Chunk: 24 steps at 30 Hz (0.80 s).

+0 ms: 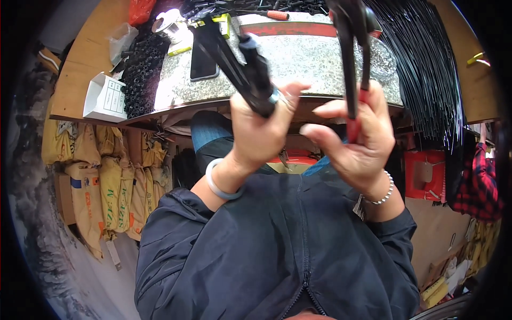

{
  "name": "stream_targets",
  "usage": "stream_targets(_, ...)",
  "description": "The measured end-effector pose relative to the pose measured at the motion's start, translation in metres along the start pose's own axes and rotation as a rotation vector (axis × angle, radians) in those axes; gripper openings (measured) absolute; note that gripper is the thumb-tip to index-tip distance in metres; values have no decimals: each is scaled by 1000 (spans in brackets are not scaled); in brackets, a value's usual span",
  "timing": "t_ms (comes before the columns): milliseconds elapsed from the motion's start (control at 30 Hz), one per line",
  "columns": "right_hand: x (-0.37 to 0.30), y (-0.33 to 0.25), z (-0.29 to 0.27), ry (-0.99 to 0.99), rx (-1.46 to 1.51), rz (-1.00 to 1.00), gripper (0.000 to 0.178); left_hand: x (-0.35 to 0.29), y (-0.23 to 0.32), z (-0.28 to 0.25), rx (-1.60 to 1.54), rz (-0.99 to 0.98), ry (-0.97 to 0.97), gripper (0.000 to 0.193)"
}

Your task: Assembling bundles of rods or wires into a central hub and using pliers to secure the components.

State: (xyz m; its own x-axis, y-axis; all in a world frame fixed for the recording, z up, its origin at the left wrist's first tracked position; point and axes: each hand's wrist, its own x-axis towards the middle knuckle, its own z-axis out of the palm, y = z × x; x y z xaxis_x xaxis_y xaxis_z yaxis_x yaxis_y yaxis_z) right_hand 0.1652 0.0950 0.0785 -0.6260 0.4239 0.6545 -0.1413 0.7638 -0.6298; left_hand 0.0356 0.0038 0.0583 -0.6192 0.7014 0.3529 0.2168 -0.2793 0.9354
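Note:
My left hand [257, 130] is closed around a black folded umbrella frame [226, 58], whose slim ribs slant up and left over the worktop. A thicker black cylindrical part [256, 66] stands beside the ribs in the same grip. In my right hand [365, 141] are pliers [349, 58] with red grips, held upright. Their dark head reaches the top edge, and I cannot make out whether the jaws meet. The pliers and the frame are apart, with a gap between my hands.
A phone [205, 61] lies on the speckled worktop [314, 64]. Black tubular parts [144, 74] heap up beside a white box [106, 98] at left. Long black rods [426, 69] overhang the edge at right. A wire spool [169, 24] and an orange-handled screwdriver [277, 15] sit farther back.

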Motion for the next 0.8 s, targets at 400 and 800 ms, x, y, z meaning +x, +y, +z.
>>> stream_targets(400,-3,-6,-49,-182,-841,-289,29,14,-10,-10,-73,-102,113,14)
stream_targets(800,-9,-14,-50,-184,-953,-376,19,11,-2,-8,-103,-96,19,17)
